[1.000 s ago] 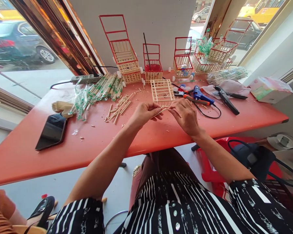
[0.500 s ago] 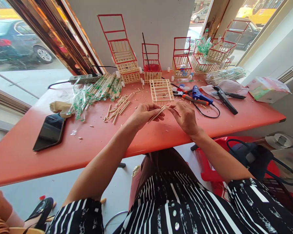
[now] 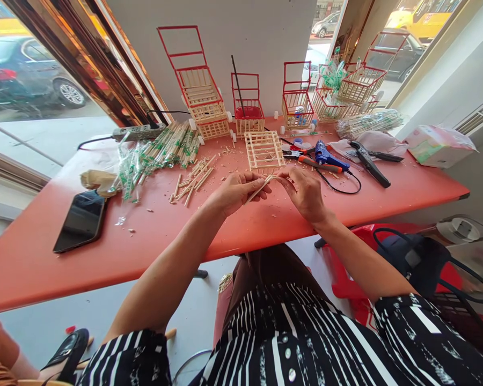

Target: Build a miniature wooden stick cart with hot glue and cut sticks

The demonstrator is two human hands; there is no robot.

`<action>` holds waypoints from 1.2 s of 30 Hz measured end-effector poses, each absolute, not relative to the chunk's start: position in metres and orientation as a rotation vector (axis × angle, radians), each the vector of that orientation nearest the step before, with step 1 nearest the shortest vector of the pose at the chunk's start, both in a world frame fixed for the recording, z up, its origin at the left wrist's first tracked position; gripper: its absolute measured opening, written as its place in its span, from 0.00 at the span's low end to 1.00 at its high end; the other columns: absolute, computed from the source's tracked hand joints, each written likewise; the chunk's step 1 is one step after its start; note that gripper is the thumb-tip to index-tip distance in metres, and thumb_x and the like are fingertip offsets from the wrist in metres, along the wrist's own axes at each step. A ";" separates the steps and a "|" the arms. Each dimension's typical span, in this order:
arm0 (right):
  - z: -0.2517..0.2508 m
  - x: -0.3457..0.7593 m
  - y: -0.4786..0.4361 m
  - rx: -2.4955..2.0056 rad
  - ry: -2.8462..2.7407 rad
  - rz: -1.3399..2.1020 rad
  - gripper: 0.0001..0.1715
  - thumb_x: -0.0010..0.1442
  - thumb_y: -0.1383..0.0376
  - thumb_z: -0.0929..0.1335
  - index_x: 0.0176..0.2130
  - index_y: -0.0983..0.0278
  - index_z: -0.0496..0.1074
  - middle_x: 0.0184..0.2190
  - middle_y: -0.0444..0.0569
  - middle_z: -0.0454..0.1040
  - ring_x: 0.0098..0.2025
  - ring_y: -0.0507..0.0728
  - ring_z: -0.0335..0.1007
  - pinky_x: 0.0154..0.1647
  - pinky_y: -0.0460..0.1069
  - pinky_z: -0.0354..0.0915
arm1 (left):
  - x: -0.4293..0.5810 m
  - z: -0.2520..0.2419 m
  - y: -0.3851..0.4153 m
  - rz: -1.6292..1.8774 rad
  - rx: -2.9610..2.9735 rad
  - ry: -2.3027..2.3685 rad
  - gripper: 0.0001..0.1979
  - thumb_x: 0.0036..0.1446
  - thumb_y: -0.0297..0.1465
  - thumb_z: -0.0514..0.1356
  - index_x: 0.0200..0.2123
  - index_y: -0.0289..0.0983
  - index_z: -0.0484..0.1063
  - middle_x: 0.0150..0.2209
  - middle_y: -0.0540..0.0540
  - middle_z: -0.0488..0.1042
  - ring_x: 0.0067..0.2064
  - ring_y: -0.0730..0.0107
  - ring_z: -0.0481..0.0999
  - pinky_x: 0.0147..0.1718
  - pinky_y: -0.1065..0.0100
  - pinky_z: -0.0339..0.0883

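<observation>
Clock: I read it flat on my head view, twelve at the far side of the table (image 3: pixel 177 236).
Sticks' line: the held sticks (image 3: pixel 258 191) have their long axis slanting from between seven and eight, the near end, to between one and two, the far end; I cannot tell how steeply they tip.
Sticks' look: pale, thin, straight bare wood; I cannot count them, as fingers cover part.
Sticks' place: above the table's near half, crossing the left hand (image 3: pixel 239 191) at its three o'clock side, the near end poking out below the fingers.
Left hand: thumb and fingers closed round the sticks along their length.
Right hand: the right hand (image 3: pixel 304 192), at three o'clock from the sticks, has thumb and forefinger pinched at their far end.
Slatted frame: the wooden frame (image 3: pixel 264 151) sits at twelve, just beyond both hands.
Loose pile: short sticks (image 3: pixel 195 181) lie scattered between nine and ten, near the left hand.
Tools: a blue glue gun (image 3: pixel 326 154) rests at two, beside orange-handled pliers (image 3: pixel 317 163).
</observation>
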State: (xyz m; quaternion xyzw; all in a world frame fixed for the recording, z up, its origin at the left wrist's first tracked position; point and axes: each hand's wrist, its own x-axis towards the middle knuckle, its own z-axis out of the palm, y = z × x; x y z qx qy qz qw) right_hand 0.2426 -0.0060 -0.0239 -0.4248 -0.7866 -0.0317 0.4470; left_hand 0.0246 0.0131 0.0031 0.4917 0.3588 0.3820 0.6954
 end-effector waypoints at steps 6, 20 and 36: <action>-0.023 0.243 -0.006 -1.056 -1.942 -0.062 0.20 0.79 0.50 0.65 0.44 0.60 0.78 0.41 0.52 0.85 0.42 0.58 0.81 0.48 0.52 0.73 | 0.023 0.001 0.015 0.830 1.123 0.775 0.22 0.43 0.39 0.83 0.35 0.32 0.81 0.32 0.41 0.84 0.29 0.73 0.78 0.31 0.70 0.69; -0.030 0.247 -0.004 -1.168 -2.009 -0.161 0.20 0.78 0.57 0.67 0.61 0.60 0.80 0.53 0.56 0.86 0.53 0.65 0.85 0.58 0.58 0.75 | 0.022 0.003 0.014 0.826 1.092 0.743 0.27 0.37 0.41 0.85 0.33 0.32 0.79 0.30 0.44 0.83 0.28 0.74 0.77 0.31 0.70 0.67; -0.033 0.245 -0.006 -1.191 -2.029 -0.136 0.21 0.78 0.63 0.65 0.62 0.61 0.81 0.51 0.57 0.87 0.53 0.65 0.85 0.57 0.57 0.77 | 0.022 0.003 0.014 0.812 1.107 0.764 0.29 0.35 0.43 0.86 0.32 0.33 0.79 0.30 0.44 0.84 0.28 0.73 0.80 0.31 0.71 0.71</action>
